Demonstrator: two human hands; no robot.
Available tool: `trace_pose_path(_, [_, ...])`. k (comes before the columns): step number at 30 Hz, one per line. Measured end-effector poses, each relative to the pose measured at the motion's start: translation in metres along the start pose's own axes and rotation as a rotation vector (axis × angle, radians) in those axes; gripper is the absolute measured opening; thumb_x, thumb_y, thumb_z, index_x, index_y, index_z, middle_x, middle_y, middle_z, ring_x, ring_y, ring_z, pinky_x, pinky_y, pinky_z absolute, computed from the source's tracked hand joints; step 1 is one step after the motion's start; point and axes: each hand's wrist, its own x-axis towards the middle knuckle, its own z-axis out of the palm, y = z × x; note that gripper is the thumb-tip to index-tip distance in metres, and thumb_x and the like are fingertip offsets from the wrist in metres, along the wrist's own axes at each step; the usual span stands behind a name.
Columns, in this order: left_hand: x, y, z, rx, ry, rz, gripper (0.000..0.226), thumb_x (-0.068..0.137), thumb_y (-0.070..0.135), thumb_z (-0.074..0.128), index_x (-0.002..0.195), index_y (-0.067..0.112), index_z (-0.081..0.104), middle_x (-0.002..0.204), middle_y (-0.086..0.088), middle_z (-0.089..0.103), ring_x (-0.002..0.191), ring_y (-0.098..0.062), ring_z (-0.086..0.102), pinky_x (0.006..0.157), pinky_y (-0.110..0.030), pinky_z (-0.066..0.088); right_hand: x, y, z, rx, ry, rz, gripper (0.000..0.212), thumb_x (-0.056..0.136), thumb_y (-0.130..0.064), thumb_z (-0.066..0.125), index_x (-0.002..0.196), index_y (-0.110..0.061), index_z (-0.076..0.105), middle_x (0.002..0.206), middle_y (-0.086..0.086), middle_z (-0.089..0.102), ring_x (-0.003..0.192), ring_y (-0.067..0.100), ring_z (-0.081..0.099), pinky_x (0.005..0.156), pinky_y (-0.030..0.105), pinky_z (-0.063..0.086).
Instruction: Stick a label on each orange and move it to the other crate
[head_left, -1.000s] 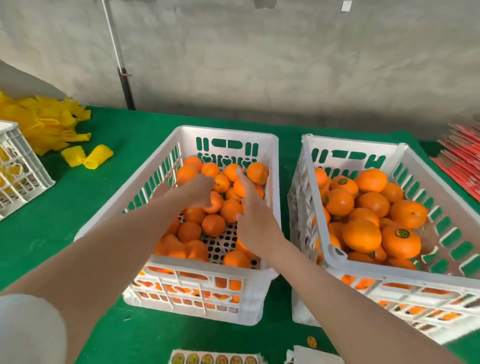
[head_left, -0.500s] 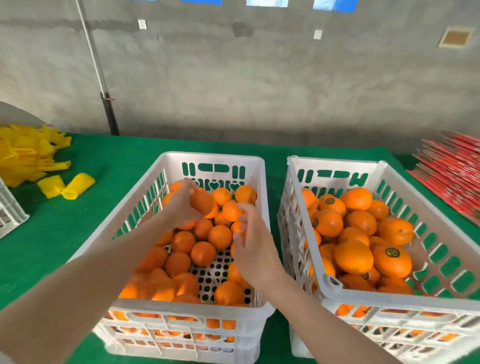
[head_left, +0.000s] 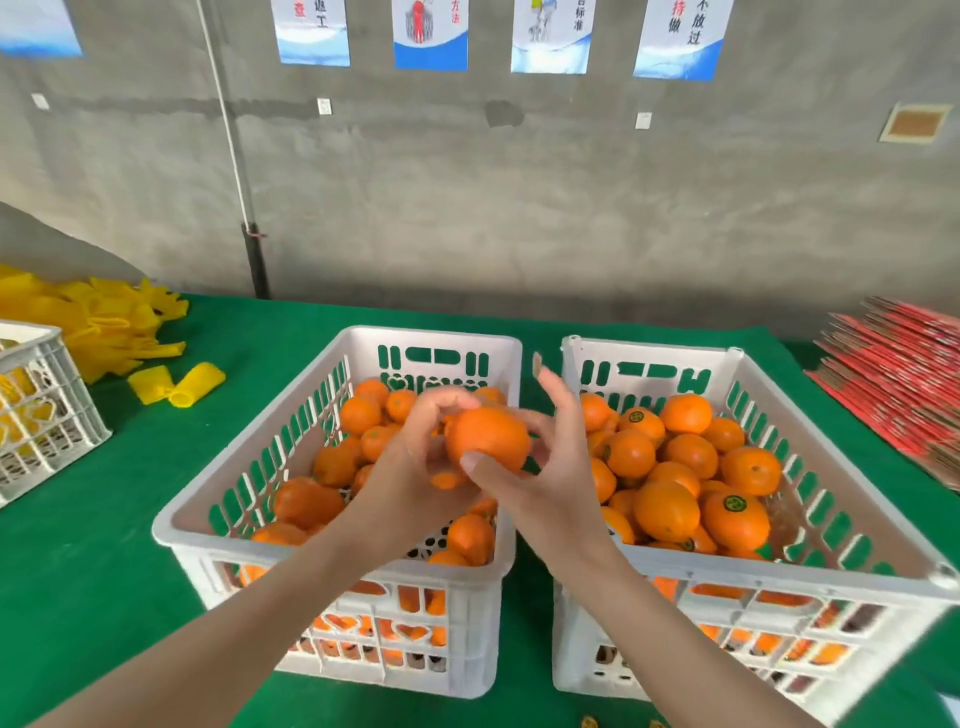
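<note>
Orange (head_left: 488, 436) in left fingers (head_left: 441, 402), right hand (head_left: 550, 467) seemingly pinching

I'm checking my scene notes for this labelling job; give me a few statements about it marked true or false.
The left hand and right hand hold one orange above the left crate. True.
The right crate is empty. False: it holds many oranges, some labelled.
The table cover is red. False: it is green.
Yellow foam sleeves lie left of the crates. True.
</note>
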Motion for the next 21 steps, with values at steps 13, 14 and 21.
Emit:
trace_pose_path(13, [-0.005, 0.049, 0.056, -0.551, 0.109, -0.389, 0.053, 0.081, 0.029, 0.071, 0.13, 0.018, 0.053, 0.128, -0.011, 0.06, 0.112, -0.026, 0.062, 0.096, -0.042, 0.052, -0.039, -0.031, -0.059, 0.332, 0.018, 0.548, 0.018, 0.091, -0.048, 0.051, 0.1, -0.033, 0.054, 0.094, 0.004, 0.073, 0.091, 0.021, 0.07, 0.079, 0.037, 0.054])
trace_pose_path(14, [-0.004, 0.051, 0.057, -0.683, 0.12, -0.476, 0.05, 0.081, 0.034, 0.069, 0.127, 0.021, 0.055, 0.128, -0.011, 0.059, 0.108, -0.027, 0.065, 0.092, -0.043, 0.054, -0.04, -0.03, -0.066, 0.279, 0.063, 0.487, 0.016, 0.091, -0.041, 0.055, 0.099, -0.028, 0.059, 0.094, -0.001, 0.072, 0.094, 0.017, 0.067, 0.079, 0.034, 0.053])
trace_pose_path(21, [-0.006, 0.062, 0.066, -0.909, 0.144, -0.684, 0.057, 0.074, 0.047, 0.062, 0.127, 0.025, 0.053, 0.106, -0.017, 0.06, 0.066, -0.025, 0.065, 0.054, -0.029, 0.053, -0.043, -0.04, -0.087, 0.012, -0.022, 0.186, 0.013, 0.09, -0.026, 0.059, 0.085, -0.02, 0.069, 0.106, -0.015, 0.064, 0.106, 0.0, 0.055, 0.09, 0.023, 0.042])
